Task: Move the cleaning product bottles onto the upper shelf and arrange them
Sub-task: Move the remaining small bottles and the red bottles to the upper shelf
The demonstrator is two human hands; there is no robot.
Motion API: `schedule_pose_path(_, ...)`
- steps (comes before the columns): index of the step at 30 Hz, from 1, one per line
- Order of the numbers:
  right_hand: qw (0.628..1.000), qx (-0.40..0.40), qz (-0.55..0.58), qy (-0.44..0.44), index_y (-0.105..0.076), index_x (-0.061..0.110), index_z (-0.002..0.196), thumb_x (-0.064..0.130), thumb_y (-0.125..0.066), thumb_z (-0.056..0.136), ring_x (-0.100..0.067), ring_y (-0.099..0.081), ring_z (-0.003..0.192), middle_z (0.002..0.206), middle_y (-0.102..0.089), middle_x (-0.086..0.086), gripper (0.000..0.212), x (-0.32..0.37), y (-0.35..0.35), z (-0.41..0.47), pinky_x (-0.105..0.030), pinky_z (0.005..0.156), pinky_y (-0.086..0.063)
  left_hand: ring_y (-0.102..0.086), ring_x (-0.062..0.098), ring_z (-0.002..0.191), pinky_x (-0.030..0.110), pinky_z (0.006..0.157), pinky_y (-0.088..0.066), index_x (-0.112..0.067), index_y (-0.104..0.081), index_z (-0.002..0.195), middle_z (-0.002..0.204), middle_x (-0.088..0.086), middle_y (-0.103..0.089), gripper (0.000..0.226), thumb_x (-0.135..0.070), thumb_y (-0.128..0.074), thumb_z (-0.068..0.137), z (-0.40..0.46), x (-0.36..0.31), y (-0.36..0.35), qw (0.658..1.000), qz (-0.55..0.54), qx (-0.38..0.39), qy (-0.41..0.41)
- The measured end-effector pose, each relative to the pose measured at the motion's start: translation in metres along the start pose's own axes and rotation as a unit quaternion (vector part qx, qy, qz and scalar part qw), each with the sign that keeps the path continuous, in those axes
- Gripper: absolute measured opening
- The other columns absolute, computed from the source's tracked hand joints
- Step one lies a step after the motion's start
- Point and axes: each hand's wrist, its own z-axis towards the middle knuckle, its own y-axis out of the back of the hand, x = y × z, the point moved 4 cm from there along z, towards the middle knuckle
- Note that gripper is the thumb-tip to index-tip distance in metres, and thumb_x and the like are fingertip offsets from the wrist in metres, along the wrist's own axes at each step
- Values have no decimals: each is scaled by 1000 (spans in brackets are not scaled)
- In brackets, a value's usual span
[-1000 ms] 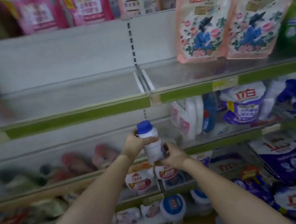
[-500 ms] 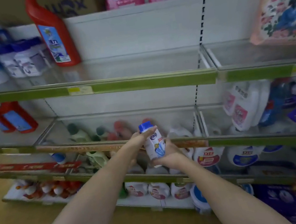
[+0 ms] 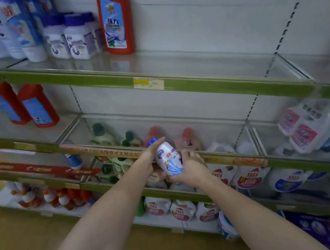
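Holding a small white plastic bottle with a blue cap and blue-and-white label (image 3: 168, 158) between both hands, the person is standing in front of the green-edged shop shelving, and the bottle is hovering in the air level with the front rail of the lower shelf (image 3: 229, 158), resting on nothing. Going from the left: the left hand (image 3: 149, 162) is reaching in from seven o'clock, its fingers lying along the bottle's upper left side with the fingertips up by the cap, so it is steadying the top more than clamping it. The bottle itself is tilting, its long axis running from the cap at eleven o'clock down to the base at five o'clock. The right hand (image 3: 190, 169) is coming in from five o'clock and cupping the base and lower right side, fingers curling round it, and seems to be bearing most of the weight. The bare stretch of the upper shelf (image 3: 182, 60) is lying at twelve o'clock from the hands, well apart from them and above, to the right of the tall red plastic bottle with the blue label (image 3: 115, 20) and the white jars with purple lids (image 3: 77, 36). In my judgement the coming move is calling for a lift straight up towards twelve o'clock while the bottle is being turned upright.
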Motion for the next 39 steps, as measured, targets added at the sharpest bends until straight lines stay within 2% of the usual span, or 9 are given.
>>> schedule_pose_path(6, 966, 115, 228, -45, -43, 30, 124, 42, -93, 66, -11, -60, 99, 113, -59, 11, 77, 11, 5, 8, -27, 80, -50, -71, 27, 68, 30, 56, -54, -9, -62, 111, 91, 15, -75, 84, -47, -95, 43, 21, -17, 22, 996, -58, -18, -72)
schedule_pose_path(10, 944, 121, 304, -50, -62, 26, 120, 45, -98, 54, -14, -71, 100, 108, -75, 7, 78, 24, -1, 22, -37, 96, -56, -70, 28, 71, 34, 65, -58, -9, -68, 109, 90, 11, -75, 80, -49, -91, 44, 22, -29, 25, 993, -83, 58, -62)
schedule_pose_path(14, 959, 28, 276, -63, -45, 27, 123, 40, -96, 58, -10, -66, 94, 111, -67, 8, 84, 37, -8, 24, -29, 78, -55, -69, 30, 88, 45, 93, -58, -11, -65, 104, 93, 12, -73, 59, -43, -90, 61, 23, -43, 30, 992, -50, 105, -41)
schedule_pose_path(18, 968, -6, 240, -75, -40, 31, 117, 57, -89, 47, -14, -69, 91, 107, -68, 7, 89, 44, -15, 28, -41, 84, -60, -74, 30, 90, 43, 83, -61, -11, -64, 116, 100, 13, -76, 72, -52, -89, 63, 29, -49, 40, 996, 20, 53, -71)
schedule_pose_path(23, 976, 25, 209, -62, -47, 29, 114, 57, -91, 49, -12, -72, 86, 103, -71, 6, 83, 46, -17, 35, -34, 73, -60, -74, 28, 82, 29, 55, -57, -12, -54, 127, 104, 14, -74, 90, -58, -89, 59, 37, -42, 52, 997, -3, 44, -60)
schedule_pose_path(29, 941, 127, 306, -68, -66, 22, 120, 47, -91, 55, -16, -75, 93, 102, -78, 2, 74, 46, -13, 48, -34, 85, -61, -73, 29, 88, 44, 90, -59, -9, -67, 119, 97, 13, -76, 78, -65, -81, 66, 38, -44, 59, 996, 21, 62, -65)
schedule_pose_path(33, 932, 151, 322, -71, -66, 19, 119, 43, -89, 66, -18, -75, 94, 101, -79, 0, 62, 51, -13, 52, -37, 89, -60, -75, 30, 81, 44, 83, -61, -9, -69, 107, 88, 14, -77, 81, -70, -82, 55, 35, -52, 70, 996, 53, 44, -53)
schedule_pose_path(37, 935, 144, 319, -55, -68, 16, 116, 33, -92, 68, -14, -75, 82, 97, -78, -2, 57, 62, -10, 56, -24, 63, -58, -75, 31, 80, 44, 82, -61, -7, -68, 104, 85, 14, -77, 74, -64, -82, 59, 28, -67, 80, 994, 68, -18, -79)
schedule_pose_path(39, 942, 151, 296, -39, -69, 18, 113, 36, -95, 61, -13, -75, 84, 97, -78, 0, 60, 71, -10, 60, -27, 68, -60, -74, 31, 79, 41, 74, -63, -7, -66, 105, 88, 15, -76, 74, -63, -82, 60, 24, -75, 90, 990, 83, -33, -110)
